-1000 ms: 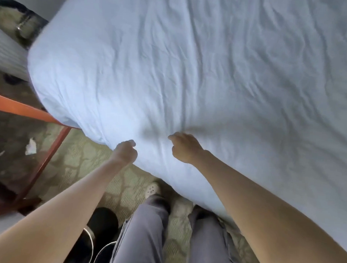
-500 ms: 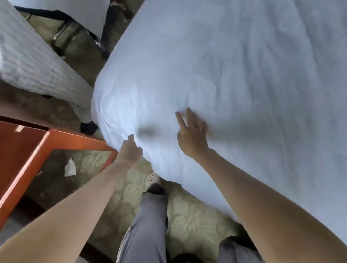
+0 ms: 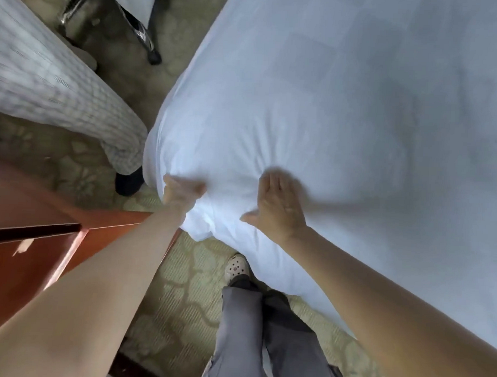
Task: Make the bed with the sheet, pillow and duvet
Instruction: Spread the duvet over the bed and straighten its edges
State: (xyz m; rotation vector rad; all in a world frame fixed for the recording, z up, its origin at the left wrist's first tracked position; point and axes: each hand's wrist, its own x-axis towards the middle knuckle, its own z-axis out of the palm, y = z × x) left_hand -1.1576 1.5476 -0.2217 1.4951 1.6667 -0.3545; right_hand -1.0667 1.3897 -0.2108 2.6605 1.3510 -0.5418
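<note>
White sheet [image 3: 329, 106] wraps near corner above patterned carpet [image 3: 181, 298]. Your left hand [image 3: 182, 193] grips sheet; right hand [image 3: 277, 207] lies flat, fingers straight. Red-brown wooden desk [image 3: 27, 265] close beside left arm.

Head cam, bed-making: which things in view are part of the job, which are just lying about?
Job: white sheet, gripped near the corner by left hand, pressed flat by right hand.
Lying about: reddish wooden furniture, checked cloth, black metal legs, patterned carpet.
</note>
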